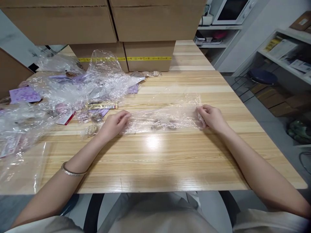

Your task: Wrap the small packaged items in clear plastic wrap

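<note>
A clear plastic bag [167, 113] lies stretched sideways over the wooden table [155, 165]. Some small brownish items [164, 124] show through its lower part, too blurred to name. My left hand [116, 122] pinches the left end of the bag between thumb and fingers. At the opposite end, my right hand [211, 117] grips the bag's right edge, fingers curled in. Just left of my left hand sits a small beige woven-looking piece [91, 130] in clear wrap.
A heap of crumpled clear plastic packaging [80, 85] covers the table's left side, with a purple card [25, 94] and a gold packet [102, 105] in it. Stacked cardboard boxes [148, 58] stand along the back. Beyond the right edge are a blue stool [262, 76] and shelves [286, 61].
</note>
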Available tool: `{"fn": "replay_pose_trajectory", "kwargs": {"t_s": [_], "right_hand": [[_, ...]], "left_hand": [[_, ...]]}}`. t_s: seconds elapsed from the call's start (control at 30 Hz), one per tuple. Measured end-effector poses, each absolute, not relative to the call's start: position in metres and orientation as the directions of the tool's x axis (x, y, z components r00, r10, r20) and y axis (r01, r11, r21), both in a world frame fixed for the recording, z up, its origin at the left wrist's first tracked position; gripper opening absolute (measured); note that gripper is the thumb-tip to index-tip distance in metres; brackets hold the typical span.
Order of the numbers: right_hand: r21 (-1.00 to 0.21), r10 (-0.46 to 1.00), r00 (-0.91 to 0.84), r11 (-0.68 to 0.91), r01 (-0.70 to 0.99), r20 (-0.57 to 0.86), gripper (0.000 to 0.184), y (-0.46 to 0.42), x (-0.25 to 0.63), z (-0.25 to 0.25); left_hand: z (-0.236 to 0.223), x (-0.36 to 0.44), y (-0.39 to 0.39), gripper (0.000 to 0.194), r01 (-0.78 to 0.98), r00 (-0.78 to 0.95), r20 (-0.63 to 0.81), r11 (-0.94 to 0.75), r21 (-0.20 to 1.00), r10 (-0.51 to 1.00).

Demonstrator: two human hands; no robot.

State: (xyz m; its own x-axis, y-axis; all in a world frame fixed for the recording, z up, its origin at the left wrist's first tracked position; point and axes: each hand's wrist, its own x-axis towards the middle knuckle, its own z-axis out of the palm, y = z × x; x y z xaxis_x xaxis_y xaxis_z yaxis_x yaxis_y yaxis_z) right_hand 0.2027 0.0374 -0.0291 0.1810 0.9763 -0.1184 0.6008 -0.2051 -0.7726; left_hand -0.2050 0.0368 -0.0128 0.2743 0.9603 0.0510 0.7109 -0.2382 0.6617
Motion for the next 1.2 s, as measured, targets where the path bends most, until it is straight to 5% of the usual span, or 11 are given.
{"fn": "replay_pose_trajectory", "kwargs": {"t_s": [0.13, 0.23, 0.3, 0.37, 0.43, 0.53, 0.73, 0.93, 1.2], "right_hand": [[-0.563, 0.978, 0.189, -0.206, 0.800, -0.088, 0.034, 0.036, 0.215, -0.030], [-0.538, 0.968, 0.234, -0.150, 0.829, 0.091, 0.055, 0.029, 0.210, -0.020], [-0.462, 0.930, 0.186, -0.020, 0.887, 0.318, 0.066, 0.016, 0.198, -0.009], [-0.336, 0.894, -0.045, 0.214, 0.917, 0.446, 0.066, 0.002, 0.180, 0.000], [-0.278, 0.836, -0.409, 0.518, 0.809, 0.366, 0.065, -0.009, 0.162, 0.000], [-0.332, 0.700, -0.689, 0.705, 0.627, 0.185, 0.073, -0.011, 0.145, -0.018], [-0.423, 0.775, -0.619, 0.607, 0.673, 0.126, 0.065, 0.008, 0.155, -0.039], [-0.395, 0.791, -0.601, 0.591, 0.704, 0.113, 0.057, 0.013, 0.174, -0.032], [-0.587, 0.817, -0.571, 0.427, 0.688, -0.076, 0.043, 0.026, 0.217, -0.023]], "left_hand": [[-0.009, -0.204, 0.032, 0.037, 0.908, 0.243, 0.097, -0.262, 0.327, 0.965], [-0.006, -0.195, 0.020, 0.047, 0.946, 0.210, 0.377, -0.285, 0.155, 0.902], [-0.007, -0.183, 0.009, 0.050, 0.867, 0.389, 0.495, -0.491, 0.089, 0.777], [-0.010, -0.168, 0.002, 0.050, 0.646, 0.662, 0.456, -0.762, 0.057, 0.595], [-0.016, -0.150, 0.001, 0.050, 0.436, 0.829, 0.342, -0.894, 0.101, 0.443], [-0.026, -0.128, 0.012, 0.060, 0.469, 0.829, 0.216, -0.852, 0.231, 0.515], [-0.033, -0.127, 0.046, 0.045, 0.542, 0.747, 0.103, -0.692, 0.477, 0.656], [-0.020, -0.145, 0.056, 0.051, 0.531, 0.792, -0.013, -0.679, 0.507, 0.610], [-0.002, -0.187, 0.074, 0.044, 0.603, 0.763, -0.180, -0.582, 0.546, 0.621]]}}
